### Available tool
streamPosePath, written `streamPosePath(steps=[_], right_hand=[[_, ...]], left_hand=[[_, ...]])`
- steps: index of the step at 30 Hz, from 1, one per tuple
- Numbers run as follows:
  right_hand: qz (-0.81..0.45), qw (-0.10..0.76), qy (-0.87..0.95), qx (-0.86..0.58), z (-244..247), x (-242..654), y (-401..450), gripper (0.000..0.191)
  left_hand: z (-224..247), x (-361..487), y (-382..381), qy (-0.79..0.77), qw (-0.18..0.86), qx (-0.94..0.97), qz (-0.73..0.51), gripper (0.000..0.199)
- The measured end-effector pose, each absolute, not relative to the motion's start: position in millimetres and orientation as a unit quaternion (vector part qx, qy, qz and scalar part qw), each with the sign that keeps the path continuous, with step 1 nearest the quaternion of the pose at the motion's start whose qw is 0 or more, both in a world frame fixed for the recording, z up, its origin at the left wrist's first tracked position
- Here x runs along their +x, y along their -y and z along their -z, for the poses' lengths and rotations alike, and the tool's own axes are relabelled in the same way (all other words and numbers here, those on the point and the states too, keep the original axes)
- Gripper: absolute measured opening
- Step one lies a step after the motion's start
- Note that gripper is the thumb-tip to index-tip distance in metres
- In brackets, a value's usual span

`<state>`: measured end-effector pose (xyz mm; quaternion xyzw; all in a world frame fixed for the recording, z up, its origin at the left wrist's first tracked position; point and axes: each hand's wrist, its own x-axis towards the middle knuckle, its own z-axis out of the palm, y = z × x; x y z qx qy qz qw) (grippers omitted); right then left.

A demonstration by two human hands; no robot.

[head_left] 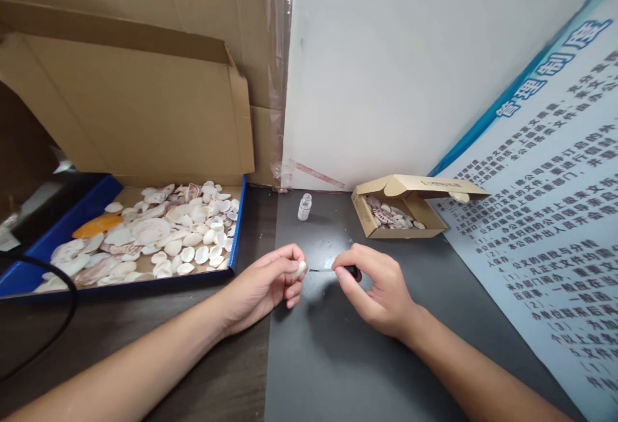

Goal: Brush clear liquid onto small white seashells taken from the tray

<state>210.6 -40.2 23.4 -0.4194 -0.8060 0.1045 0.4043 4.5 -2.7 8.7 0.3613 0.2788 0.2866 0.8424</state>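
My left hand [270,284] is closed, pinching a small white seashell [300,270] between thumb and fingertips. Opposite it, my right hand [379,287] grips the black cap of a small applicator brush [355,272]. The brush's thin stem points left, its dark tip close to the shell; whether they touch I cannot tell. Behind both hands, a small clear bottle [304,207] with a pale label stands upright without a cap on the dark grey mat [309,357].
A blue-edged cardboard box [237,222] full of loose seashells sits at the left, lid raised. A smaller open carton [410,234] with shells stands back right. A black cable [72,300] loops at the left edge. A printed poster [545,216] leans along the right.
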Motion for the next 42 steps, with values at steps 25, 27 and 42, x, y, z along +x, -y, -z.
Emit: streamPosePath(steps=[25, 27, 42], right_hand=[[-0.126, 0.416, 0.798, -0.418, -23.1, 209.8, 38.8, 0.012], [-0.117, 0.419, 0.79, -0.432, -24.4, 210.0, 38.5, 0.017], [-0.121, 0.429, 0.804, -0.392, -22.2, 210.4, 37.7, 0.01]], left_hand=[[-8.8, 4.8, 3.5, -0.283, 0.842, 0.357, -0.29, 0.014], [-8.8, 4.6, 3.1, -0.285, 0.841, 0.358, -0.288, 0.014], [-7.9, 3.8, 2.1, -0.279, 0.846, 0.354, -0.283, 0.011]])
